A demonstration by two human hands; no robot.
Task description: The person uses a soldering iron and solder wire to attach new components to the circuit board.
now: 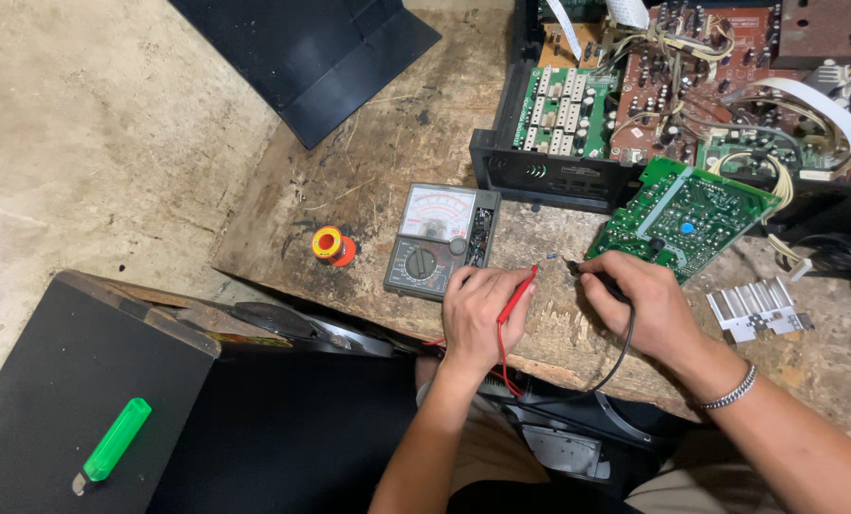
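Observation:
My left hand [482,309] grips a red test probe [518,294], its tip pointing up and right toward a tiny component [551,255] on the wooden bench. My right hand [639,300] grips a black test probe [577,266], its tip close to the same component from the right. Red and black leads run down from the probes over the bench's front edge. An analog multimeter [440,238] with a white dial face lies just left of my left hand. A loose green circuit board [682,217] rests tilted just above my right hand.
An opened black electronics chassis [549,171] with several boards and ribbon cables fills the top right. A finned aluminium heat sink [758,306] lies right of my wrist. A solder spool [331,245] stands left of the meter. A green-handled screwdriver [111,444] lies on a black box.

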